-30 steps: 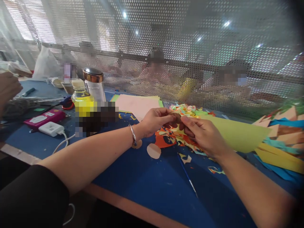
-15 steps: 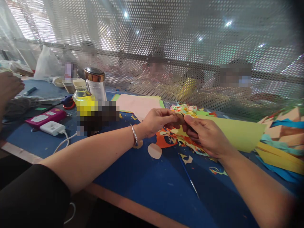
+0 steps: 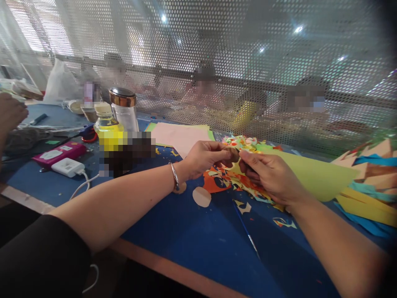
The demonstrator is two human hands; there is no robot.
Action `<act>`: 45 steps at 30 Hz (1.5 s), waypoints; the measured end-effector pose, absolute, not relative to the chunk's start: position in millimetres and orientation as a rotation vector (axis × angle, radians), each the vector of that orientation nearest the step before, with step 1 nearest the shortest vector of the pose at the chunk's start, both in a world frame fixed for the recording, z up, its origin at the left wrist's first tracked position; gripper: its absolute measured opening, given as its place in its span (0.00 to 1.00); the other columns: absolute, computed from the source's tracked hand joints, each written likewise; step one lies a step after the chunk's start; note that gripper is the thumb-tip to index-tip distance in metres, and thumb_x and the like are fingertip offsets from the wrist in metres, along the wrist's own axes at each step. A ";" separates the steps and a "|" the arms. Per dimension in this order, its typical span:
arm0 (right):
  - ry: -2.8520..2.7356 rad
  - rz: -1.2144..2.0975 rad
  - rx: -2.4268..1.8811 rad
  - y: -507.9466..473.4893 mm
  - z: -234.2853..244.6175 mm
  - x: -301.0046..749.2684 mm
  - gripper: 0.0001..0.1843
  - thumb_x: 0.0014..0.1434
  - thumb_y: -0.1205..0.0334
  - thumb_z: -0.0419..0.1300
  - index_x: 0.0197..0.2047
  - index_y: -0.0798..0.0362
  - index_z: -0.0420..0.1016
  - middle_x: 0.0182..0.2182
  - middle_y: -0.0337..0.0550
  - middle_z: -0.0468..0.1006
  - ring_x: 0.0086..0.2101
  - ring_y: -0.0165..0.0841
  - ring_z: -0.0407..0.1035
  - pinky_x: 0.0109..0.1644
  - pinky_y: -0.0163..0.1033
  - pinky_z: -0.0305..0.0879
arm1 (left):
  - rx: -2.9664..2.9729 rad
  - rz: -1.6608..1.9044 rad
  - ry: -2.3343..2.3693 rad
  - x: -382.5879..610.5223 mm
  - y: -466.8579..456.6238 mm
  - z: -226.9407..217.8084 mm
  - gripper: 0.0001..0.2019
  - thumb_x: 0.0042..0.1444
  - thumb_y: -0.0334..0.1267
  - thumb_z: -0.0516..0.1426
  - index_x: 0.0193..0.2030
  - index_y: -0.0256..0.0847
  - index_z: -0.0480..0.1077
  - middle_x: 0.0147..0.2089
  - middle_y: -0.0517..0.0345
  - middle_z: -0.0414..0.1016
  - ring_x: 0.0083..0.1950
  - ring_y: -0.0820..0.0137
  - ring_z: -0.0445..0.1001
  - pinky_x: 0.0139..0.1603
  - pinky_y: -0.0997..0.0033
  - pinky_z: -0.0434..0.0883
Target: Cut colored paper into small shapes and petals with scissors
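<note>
My left hand (image 3: 212,156), with a silver bangle at the wrist, is closed with thumb and fingers pinched together. It grips a large yellow-green paper sheet (image 3: 310,176), which stretches behind my right hand (image 3: 263,171) towards the right. My right hand is closed too, its thumb tip almost meeting the left fingertips. A small dark bit shows between the two hands, too little to name. Beneath them lie an orange paper offcut (image 3: 214,182) with round holes and colourful scraps (image 3: 242,142). A pale paper circle (image 3: 201,197) rests on the blue table (image 3: 186,231).
A thin blue-handled brush (image 3: 245,223) lies in front of me. Folded coloured papers (image 3: 372,186) are piled at right, pink sheets (image 3: 182,134) behind. Leftward stand a yellow drink bottle (image 3: 107,124), a flask (image 3: 123,109) and a magenta box (image 3: 58,153). Another person's hand (image 3: 12,114) is far left.
The yellow-green sheet's right end has shifted slightly to the right and down. Both my hands stay nearly in place, fingertips still together.
</note>
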State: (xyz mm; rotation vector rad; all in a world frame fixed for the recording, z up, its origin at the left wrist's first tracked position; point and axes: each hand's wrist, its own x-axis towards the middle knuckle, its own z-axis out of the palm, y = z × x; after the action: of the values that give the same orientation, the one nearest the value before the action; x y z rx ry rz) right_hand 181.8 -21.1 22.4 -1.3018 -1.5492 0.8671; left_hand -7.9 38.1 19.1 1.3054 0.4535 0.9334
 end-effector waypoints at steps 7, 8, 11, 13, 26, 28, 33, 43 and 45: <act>-1.624 0.794 -1.328 -21.3 24.9 183.5 0.35 0.58 0.28 0.62 0.21 0.52 0.67 0.17 0.33 0.53 0.18 0.24 0.45 0.20 0.36 0.39 | 1.387 0.956 0.437 -8.6 42.2 16.0 0.04 0.57 0.30 0.64 0.31 0.35 0.76 0.28 0.58 0.78 0.29 0.77 0.75 0.36 0.73 0.70; -1.635 0.783 -1.329 -21.0 24.7 184.1 0.35 0.58 0.27 0.61 0.21 0.52 0.67 0.17 0.33 0.53 0.18 0.24 0.45 0.20 0.36 0.39 | 1.395 0.956 0.436 -8.6 42.9 15.4 0.04 0.57 0.31 0.64 0.31 0.35 0.76 0.28 0.58 0.78 0.29 0.77 0.76 0.36 0.73 0.70; -1.671 0.723 -1.357 -19.7 23.5 186.7 0.35 0.59 0.26 0.59 0.22 0.51 0.67 0.16 0.33 0.53 0.18 0.24 0.45 0.20 0.36 0.40 | 1.408 0.957 0.427 -8.3 44.6 14.4 0.04 0.56 0.32 0.64 0.31 0.34 0.76 0.28 0.58 0.78 0.30 0.77 0.76 0.36 0.73 0.70; -1.687 0.683 -1.395 -19.2 23.0 188.5 0.36 0.60 0.26 0.58 0.22 0.51 0.67 0.16 0.33 0.53 0.18 0.24 0.46 0.20 0.36 0.41 | 1.411 0.955 0.416 -7.8 45.1 14.6 0.04 0.55 0.32 0.65 0.30 0.34 0.77 0.28 0.59 0.78 0.30 0.77 0.75 0.37 0.73 0.70; -1.786 0.559 -1.379 -18.8 25.2 192.3 0.35 0.62 0.28 0.58 0.21 0.51 0.66 0.15 0.33 0.53 0.17 0.24 0.47 0.20 0.36 0.42 | 1.385 0.967 0.442 -6.9 43.9 13.9 0.05 0.52 0.34 0.65 0.28 0.36 0.76 0.27 0.61 0.76 0.29 0.79 0.70 0.36 0.72 0.67; -1.787 0.547 -1.374 -19.0 25.5 192.4 0.35 0.62 0.28 0.58 0.20 0.51 0.67 0.14 0.32 0.53 0.17 0.25 0.47 0.20 0.36 0.42 | 1.387 0.970 0.434 -6.9 44.0 14.0 0.04 0.52 0.33 0.65 0.28 0.36 0.76 0.27 0.61 0.76 0.29 0.79 0.69 0.36 0.73 0.67; -1.810 0.497 -1.418 -18.4 24.1 194.1 0.35 0.62 0.27 0.56 0.22 0.50 0.66 0.15 0.32 0.54 0.17 0.25 0.48 0.22 0.38 0.45 | 1.400 0.973 0.445 -7.2 41.3 16.7 0.05 0.53 0.31 0.63 0.27 0.36 0.75 0.27 0.61 0.75 0.29 0.79 0.69 0.36 0.72 0.67; -1.833 0.461 -1.408 -17.2 22.1 195.7 0.34 0.64 0.28 0.55 0.23 0.50 0.66 0.15 0.31 0.53 0.17 0.25 0.47 0.24 0.39 0.47 | 1.426 0.988 0.487 -7.8 41.1 17.7 0.04 0.53 0.30 0.63 0.28 0.36 0.75 0.27 0.61 0.75 0.28 0.79 0.69 0.34 0.74 0.67; -1.835 0.466 -1.405 -17.5 22.4 195.3 0.34 0.64 0.28 0.55 0.23 0.50 0.67 0.15 0.31 0.53 0.17 0.25 0.46 0.24 0.39 0.46 | 1.429 0.989 0.493 -7.8 40.5 18.0 0.04 0.53 0.31 0.62 0.29 0.36 0.75 0.27 0.61 0.76 0.28 0.79 0.70 0.34 0.74 0.67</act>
State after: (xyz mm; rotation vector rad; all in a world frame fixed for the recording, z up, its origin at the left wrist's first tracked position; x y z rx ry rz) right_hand 195.3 -17.5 22.4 -1.4052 -1.8350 0.4664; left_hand -7.8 40.5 18.0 1.4287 0.4931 0.9892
